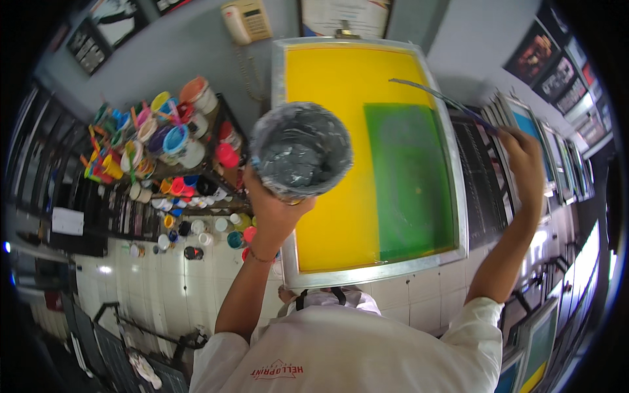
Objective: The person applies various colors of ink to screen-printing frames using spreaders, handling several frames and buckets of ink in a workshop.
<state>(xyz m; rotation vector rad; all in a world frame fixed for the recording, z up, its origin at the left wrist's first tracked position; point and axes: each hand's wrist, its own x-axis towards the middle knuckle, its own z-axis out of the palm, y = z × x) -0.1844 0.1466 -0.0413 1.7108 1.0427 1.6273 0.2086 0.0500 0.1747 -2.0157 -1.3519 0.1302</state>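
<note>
My left hand (278, 213) is wrapped round a tub (265, 128) smeared with dark grey ink (298, 154), its mouth tipped into view. The tub hangs above the left side of a screen-printing frame (462, 226), whose yellow mesh (331, 239) bears a green rectangle (409, 177) at right. Off the frame's right edge, my right hand (523, 154) closes on the end of a thin stirring stick (452, 99). The stick slants up and left over the mesh, its far part coated grey, apart from the tub.
At left stands a rack of ink pots (183, 147), with more tubs (193, 253) on the tiled floor. A telephone (247, 21) hangs on the wall beyond. Several framed screens (557, 154) lean at right, past a dark panel (481, 173).
</note>
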